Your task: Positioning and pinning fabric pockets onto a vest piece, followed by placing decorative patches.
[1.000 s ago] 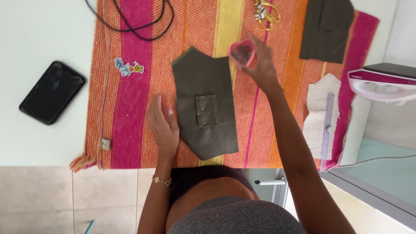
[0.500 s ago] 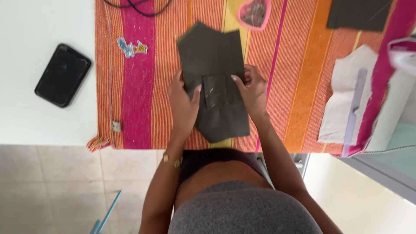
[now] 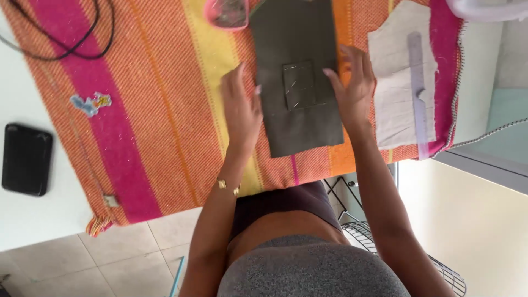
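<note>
Hands flat, flanking dark fabric

A blanket is lying on the counter, overhanging its near edge. A fabric piece is lying on the blanket, with a small patch pinned on its middle. The left hand is resting at the piece's left edge, the right hand at its right edge. A dish is sitting behind the left hand. A paper pattern is lying right of the right hand, a ruler on it. A phone is lying on the counter left of the blanket, a cable behind it.
</note>
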